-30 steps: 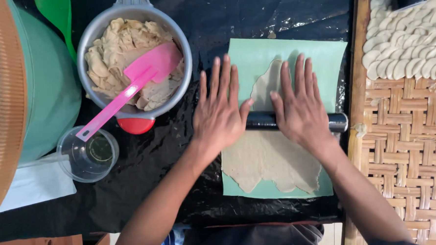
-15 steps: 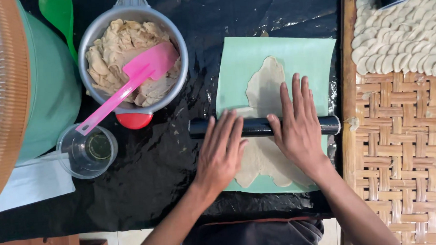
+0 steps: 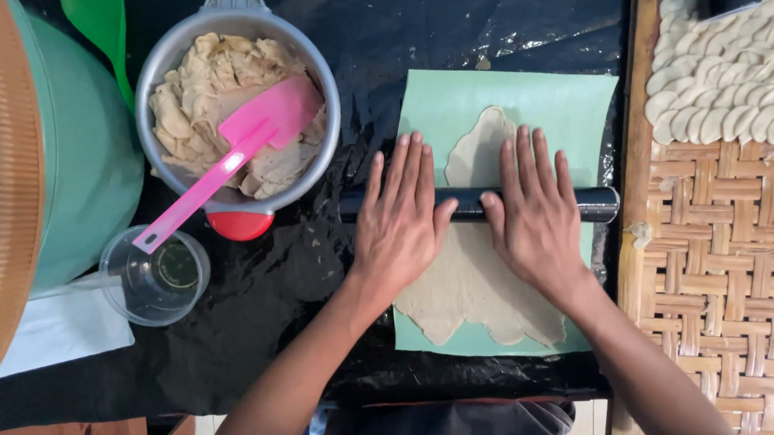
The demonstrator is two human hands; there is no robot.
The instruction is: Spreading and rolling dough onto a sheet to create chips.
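We are mid-roll: our left hand and right hand lie flat with fingers spread, palms pressing the black rolling pin, neither clenched around it. The pin lies across the thin dough sheet on the green mat. At ten o'clock from the pin, a metal pot holds a pink spatula. The next push, we judge, needs even pressure to keep the sheet untorn.

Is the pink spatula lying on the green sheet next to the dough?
No, the pink spatula rests in the metal pot of dough, left of the green sheet.
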